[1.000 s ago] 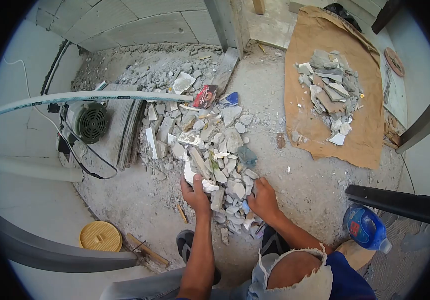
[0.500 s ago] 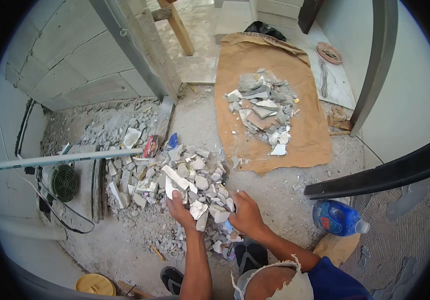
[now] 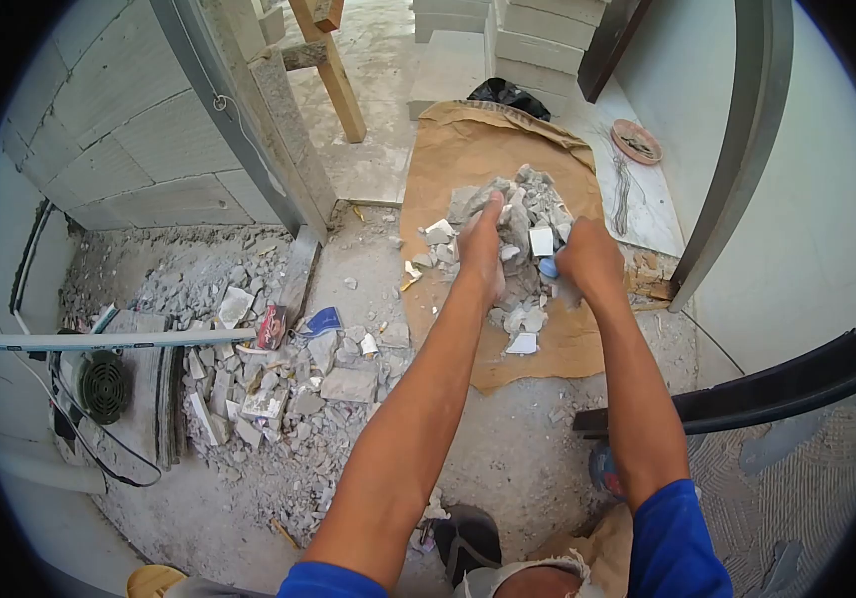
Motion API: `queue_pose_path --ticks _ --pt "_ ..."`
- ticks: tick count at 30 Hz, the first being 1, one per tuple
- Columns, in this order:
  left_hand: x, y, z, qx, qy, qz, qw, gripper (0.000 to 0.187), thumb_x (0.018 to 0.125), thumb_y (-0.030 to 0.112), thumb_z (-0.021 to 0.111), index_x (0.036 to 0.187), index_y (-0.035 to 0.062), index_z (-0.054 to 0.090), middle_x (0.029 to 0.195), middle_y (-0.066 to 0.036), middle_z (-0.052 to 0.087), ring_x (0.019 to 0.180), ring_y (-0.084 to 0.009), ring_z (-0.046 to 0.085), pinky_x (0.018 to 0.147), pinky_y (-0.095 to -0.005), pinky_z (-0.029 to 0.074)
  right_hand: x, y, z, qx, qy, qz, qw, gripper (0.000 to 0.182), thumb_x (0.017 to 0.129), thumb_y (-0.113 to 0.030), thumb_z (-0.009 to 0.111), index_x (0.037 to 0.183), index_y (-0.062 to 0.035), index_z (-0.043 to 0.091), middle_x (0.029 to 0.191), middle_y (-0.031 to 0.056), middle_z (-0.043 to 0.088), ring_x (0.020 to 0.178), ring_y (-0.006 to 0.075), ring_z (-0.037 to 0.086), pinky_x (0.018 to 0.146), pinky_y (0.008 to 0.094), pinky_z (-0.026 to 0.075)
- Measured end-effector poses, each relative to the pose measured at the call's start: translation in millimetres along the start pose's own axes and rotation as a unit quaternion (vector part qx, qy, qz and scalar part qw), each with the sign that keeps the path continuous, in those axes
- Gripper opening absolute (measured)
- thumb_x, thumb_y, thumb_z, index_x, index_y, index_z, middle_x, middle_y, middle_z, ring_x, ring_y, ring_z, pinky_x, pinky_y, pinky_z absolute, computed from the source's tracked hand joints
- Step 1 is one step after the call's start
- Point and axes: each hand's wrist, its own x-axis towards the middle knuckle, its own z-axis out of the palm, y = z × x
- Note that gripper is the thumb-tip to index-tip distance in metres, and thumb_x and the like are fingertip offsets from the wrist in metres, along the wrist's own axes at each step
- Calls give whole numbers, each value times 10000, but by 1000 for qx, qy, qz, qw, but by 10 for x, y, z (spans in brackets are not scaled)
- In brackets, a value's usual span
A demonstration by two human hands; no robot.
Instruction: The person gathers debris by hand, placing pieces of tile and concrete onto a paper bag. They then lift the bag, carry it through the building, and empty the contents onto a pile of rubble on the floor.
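My left hand and my right hand are out over a sheet of brown paper. Between them is a load of broken rubble, grey chunks and dust, cupped from both sides and spilling onto the pile below. The left thumb points up along the load, with its fingers partly hidden behind the pieces. On the other side, the right fingers curl in, close to a white tile piece and a small blue piece. More white shards lie on the paper below the hands.
Loose rubble covers the floor at left, with a small red box on it. A pale pipe crosses above a green round-grilled device. A dark curved bar juts in from the right, partly over a blue bottle.
Both hands have moved from the floor heap up and forward to the brown paper, carrying rubble. The floor heap is lower where they were, and pieces now drop onto the paper pile.
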Motion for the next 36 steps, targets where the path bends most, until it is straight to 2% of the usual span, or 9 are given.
queue_pose_path --ticks 6,9,12,14,18,23,25,32,36 --pt "-941 385 -745 261 52 175 948 640 954 274 690 1427 -90 459 1362 -177 585 1229 -240 566 1064 -335 412 -12 245 -88 -65 87 12 994 291 851 -67 604 1130 16 601 1165 242 614 1055 440 652 880 513 531" --pt "-1859 408 -1708 398 277 356 798 528 987 200 643 1382 -116 491 1343 -205 590 1222 -230 568 1077 -338 403 -480 415 22 -30 115 27 993 351 864 -114 619 1203 -31 588 1150 204 638 1061 414 646 903 500 509" --pt "-2897 -129 -2255 530 429 404 610 513 920 223 716 1309 -65 549 1431 -233 482 1371 -337 428 1149 -466 302 -1207 629 444 49 136 -40 989 412 873 -142 656 1261 -34 573 1147 207 647 1046 390 644 904 460 500" --pt "-3389 -567 -2324 691 273 353 569 564 850 288 773 1292 1 571 1453 -224 445 1419 -385 350 1153 -566 248 -1780 610 787 151 71 -74 983 406 871 -130 669 1251 -25 575 1128 208 657 1018 396 646 881 443 504" --pt "-3956 -1146 -2220 757 -55 262 596 552 840 410 754 1295 138 598 1476 -110 488 1393 -309 422 1069 -674 276 -2893 644 1247 207 -50 -86 973 370 891 -132 663 1223 2 571 1082 231 657 981 414 648 840 444 511" --pt "-4263 -1281 -2707 855 -63 213 469 421 923 453 612 1269 215 632 1507 -22 474 1395 -207 426 986 -782 244 -3333 586 1538 161 -184 -46 969 413 899 -150 657 1259 -6 513 1082 256 645 948 454 652 796 499 513" --pt "-4238 -1316 -2952 885 -44 258 385 378 920 423 612 1252 245 641 1488 1 489 1391 -188 426 961 -795 252 -3181 446 1589 188 -126 -115 967 411 910 -146 640 1272 -15 494 1089 249 641 932 475 646 784 528 509" --pt "-3886 -565 -3234 889 -10 308 340 198 922 282 603 1102 290 686 1457 57 517 1414 -204 394 1023 -861 117 -2302 -356 1731 152 -60 -118 980 405 938 -136 599 1291 -14 443 1161 241 575 904 469 645 757 568 499" --pt "-3696 -4 -3369 894 -5 313 322 192 850 291 708 1039 257 705 1439 39 541 1410 -288 406 1058 -838 76 -2598 -583 1599 149 -171 -166 960 401 942 -129 571 1301 -16 434 1187 218 547 891 462 648 730 604 495"
